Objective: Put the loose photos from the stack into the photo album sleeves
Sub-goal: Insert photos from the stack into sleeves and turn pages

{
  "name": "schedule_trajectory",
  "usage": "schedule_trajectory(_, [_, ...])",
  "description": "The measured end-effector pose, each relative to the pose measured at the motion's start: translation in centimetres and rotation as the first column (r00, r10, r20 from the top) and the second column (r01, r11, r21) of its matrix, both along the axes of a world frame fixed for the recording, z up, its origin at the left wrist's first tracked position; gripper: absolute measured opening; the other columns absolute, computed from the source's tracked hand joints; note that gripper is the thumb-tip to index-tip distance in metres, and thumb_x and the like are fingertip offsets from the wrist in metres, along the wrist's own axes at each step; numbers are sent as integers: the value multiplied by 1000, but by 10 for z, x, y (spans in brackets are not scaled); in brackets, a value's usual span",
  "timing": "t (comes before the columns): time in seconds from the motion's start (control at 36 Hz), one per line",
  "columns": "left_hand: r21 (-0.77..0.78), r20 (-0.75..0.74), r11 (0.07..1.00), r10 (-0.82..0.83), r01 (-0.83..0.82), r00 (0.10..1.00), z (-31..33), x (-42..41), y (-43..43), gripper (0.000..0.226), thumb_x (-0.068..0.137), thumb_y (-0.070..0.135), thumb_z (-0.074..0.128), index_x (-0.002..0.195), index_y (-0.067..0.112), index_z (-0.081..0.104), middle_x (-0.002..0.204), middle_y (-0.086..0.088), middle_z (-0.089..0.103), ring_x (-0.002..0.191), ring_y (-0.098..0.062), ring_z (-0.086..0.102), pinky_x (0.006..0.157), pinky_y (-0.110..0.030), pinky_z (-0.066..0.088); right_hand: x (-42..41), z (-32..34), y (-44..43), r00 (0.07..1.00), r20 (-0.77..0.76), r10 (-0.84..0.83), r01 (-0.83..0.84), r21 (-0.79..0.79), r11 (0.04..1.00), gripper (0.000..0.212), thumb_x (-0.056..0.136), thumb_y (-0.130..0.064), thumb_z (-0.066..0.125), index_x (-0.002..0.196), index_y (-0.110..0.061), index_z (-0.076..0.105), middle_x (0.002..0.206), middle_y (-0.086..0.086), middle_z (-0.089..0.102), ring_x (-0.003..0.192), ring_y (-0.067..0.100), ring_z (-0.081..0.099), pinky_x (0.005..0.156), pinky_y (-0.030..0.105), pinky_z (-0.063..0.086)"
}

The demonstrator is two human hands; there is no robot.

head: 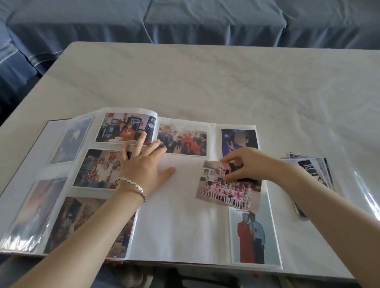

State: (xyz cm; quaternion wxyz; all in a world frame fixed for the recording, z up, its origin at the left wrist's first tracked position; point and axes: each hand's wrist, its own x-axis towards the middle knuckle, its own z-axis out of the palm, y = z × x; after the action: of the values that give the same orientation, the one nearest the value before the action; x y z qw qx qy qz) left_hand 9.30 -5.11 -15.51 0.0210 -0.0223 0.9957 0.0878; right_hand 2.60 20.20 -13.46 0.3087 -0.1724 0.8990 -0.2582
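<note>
left hand [144, 163] spread flat on album [215, 140] | right hand [243, 164] pinches photo [228, 187] top edge | advice: square it, slide toward 9 o'clock into empty sleeve [186, 187], keep the page pinned

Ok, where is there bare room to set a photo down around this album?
The far half of the table, beyond the photo album, is bare. On its right page a blank patch runs between the left hand and the group photo, down to the near edge. Crowded: the left page, and the loose photo stack right of the album.
</note>
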Motion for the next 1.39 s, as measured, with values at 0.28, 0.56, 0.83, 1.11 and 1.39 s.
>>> schedule_trajectory(0.28, [-8, 18, 1000, -4, 4, 1000, 3, 1, 1, 61, 86, 62, 44, 139, 32, 38, 153, 18, 22, 143, -7, -10, 111, -45, -10, 4, -5, 0, 972, -75, -221, 216, -70, 974, 46, 77, -51, 67, 113, -24, 60, 79, -10, 57, 71, 4, 56, 60, 19, 44])
schedule_trajectory(0.56, [16, 15, 1000, 24, -25, 1000, 2, 1, 1, 59, 85, 60, 49, 138, 35, 40, 152, 19, 23, 142, -5, -10, 111, -45, -9, 49, -12, 51, 743, 381, -550, 657, -255, 710, 21, 83, -15, 67, 102, -18, 60, 75, 4, 74, 69, 18, 71, 56, 26, 57])
schedule_trajectory(0.83, [-29, 14, 1000, -5, 5, 1000, 2, 0, -1, 40, 97, 39, 38, 137, 35, 43, 150, 20, 28, 144, -10, -5, 111, -41, 0, 63, -16, 27, 743, 212, -635, 663, -361, 655, 29, 85, 1, 62, 113, -3, 63, 65, -5, 68, 56, 5, 67, 50, 14, 51])
schedule_trajectory(1.11, [-96, 22, 991, -90, 91, 996, 7, -8, -18, 47, 98, 16, 33, 133, 45, 43, 144, 27, 34, 138, -13, 13, 85, -33, 9, 57, -14, -32, 774, 316, -548, 633, -361, 685, 28, 84, -2, 64, 112, 0, 62, 69, 5, 70, 61, 16, 69, 60, 24, 58])
schedule_trajectory(1.39, [-71, -3, 995, -77, 77, 997, 4, -7, -16, 43, 97, 19, 35, 131, 42, 48, 143, 24, 38, 138, -14, 15, 87, -33, 11, 59, -12, -34, 745, 316, -588, 666, -291, 687, 16, 87, -23, 65, 78, -10, 71, 66, 1, 71, 56, 9, 66, 60, 22, 57])
